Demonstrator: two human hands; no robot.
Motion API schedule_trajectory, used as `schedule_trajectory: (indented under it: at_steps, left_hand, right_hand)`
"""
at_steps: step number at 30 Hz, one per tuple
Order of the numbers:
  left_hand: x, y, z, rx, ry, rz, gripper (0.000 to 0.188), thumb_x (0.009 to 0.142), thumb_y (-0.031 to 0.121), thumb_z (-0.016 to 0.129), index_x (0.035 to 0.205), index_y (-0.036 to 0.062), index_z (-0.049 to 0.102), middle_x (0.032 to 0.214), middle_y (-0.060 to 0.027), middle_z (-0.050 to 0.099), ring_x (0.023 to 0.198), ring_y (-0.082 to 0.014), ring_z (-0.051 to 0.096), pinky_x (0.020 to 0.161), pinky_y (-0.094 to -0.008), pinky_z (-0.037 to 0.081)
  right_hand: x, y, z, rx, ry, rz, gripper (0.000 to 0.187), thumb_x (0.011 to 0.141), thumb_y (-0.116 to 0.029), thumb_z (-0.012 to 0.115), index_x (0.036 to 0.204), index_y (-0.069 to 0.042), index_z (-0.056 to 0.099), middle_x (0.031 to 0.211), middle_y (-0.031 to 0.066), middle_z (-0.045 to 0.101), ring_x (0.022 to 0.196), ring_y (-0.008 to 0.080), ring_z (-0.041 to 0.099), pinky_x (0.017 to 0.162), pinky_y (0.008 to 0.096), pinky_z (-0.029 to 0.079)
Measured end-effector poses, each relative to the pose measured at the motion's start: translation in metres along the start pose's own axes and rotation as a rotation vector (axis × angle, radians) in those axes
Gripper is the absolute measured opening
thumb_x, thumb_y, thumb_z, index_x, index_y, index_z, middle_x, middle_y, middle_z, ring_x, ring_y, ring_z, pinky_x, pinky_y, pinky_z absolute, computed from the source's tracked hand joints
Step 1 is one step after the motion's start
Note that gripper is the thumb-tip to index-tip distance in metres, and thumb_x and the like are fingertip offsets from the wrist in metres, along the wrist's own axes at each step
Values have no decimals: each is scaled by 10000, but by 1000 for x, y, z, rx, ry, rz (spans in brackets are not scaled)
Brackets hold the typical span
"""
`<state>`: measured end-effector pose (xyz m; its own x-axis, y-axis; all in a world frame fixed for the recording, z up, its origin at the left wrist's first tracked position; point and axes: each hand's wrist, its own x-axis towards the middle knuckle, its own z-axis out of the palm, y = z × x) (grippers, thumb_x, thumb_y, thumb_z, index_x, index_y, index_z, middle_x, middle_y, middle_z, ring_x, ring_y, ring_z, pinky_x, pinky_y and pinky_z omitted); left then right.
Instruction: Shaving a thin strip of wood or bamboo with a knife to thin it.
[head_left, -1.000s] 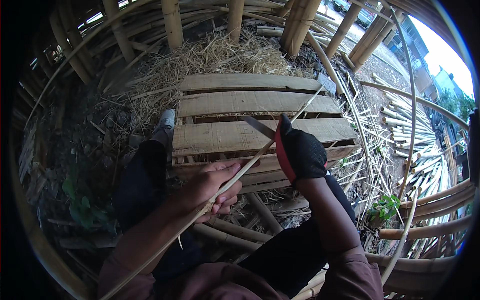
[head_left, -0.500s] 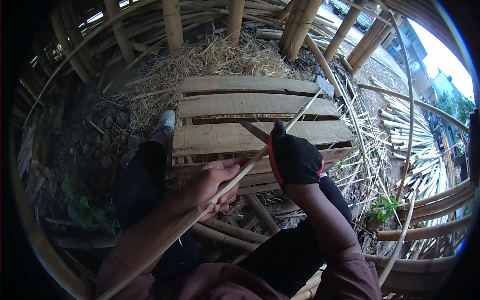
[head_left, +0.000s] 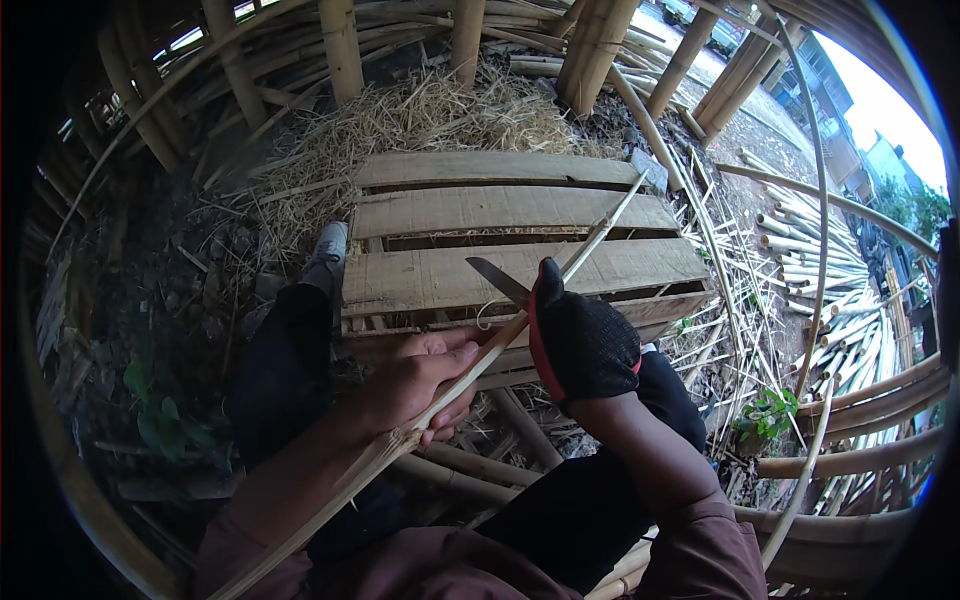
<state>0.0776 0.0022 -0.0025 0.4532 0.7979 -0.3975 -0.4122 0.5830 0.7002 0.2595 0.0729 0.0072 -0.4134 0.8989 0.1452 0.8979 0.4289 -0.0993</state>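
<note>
A long split bamboo strip (head_left: 385, 446) slants from beside my left forearm up over the wooden slatted pallet (head_left: 430, 275). My bare left hand (head_left: 420, 385) is closed around it, thumb on top. My right hand (head_left: 585, 335), in a black glove with red edging, is closed on a knife whose handle is hidden in the fist. The dark blade of the knife (head_left: 495, 280) points up and left, its base against the strip ahead of my left hand. A thin curled shaving (head_left: 486, 316) stands up beside the strip at the blade.
Straw and shavings (head_left: 440, 115) lie heaped beyond the pallet. Upright bamboo posts (head_left: 342, 55) stand behind them. Cut bamboo poles (head_left: 850, 330) are stacked at the right, near a small green plant (head_left: 768, 415). My shoe (head_left: 328, 248) rests left of the pallet.
The knife and my right hand have shifted slightly left and down toward my left hand. A curled shaving now shows at the blade. My left hand keeps its hold on the strip.
</note>
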Motion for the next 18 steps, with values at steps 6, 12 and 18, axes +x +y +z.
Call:
schedule_trajectory:
  at_steps: [6, 12, 18]
  left_hand:
    - [3, 2, -4, -18, 6, -28, 357, 1053, 237, 338, 1343, 58, 444, 469, -11, 395, 330, -83, 353, 323, -209, 314]
    - [7, 4, -8, -104, -34, -58, 460, 1060, 269, 255, 1239, -89, 480, 519, -2, 425, 345, -70, 394, 337, -192, 347]
    - [6, 3, -8, -6, -102, -2, 467, 1062, 254, 258, 1268, -112, 461, 533, 7, 426, 364, -57, 423, 344, -183, 358]
  right_hand:
    - [15, 5, 1, 96, -110, 59, 449, 1039, -357, 319, 1154, -19, 592, 700, 214, 647, 682, 421, 648, 614, 513, 500]
    - [46, 25, -3, 182, -101, 381, 731, 1032, -475, 201, 761, -8, 694, 768, 262, 651, 781, 439, 646, 779, 524, 489]
    - [52, 42, 1, 314, -260, 411, 719, 1020, -535, 230, 912, 3, 695, 676, 217, 630, 748, 413, 649, 764, 488, 491]
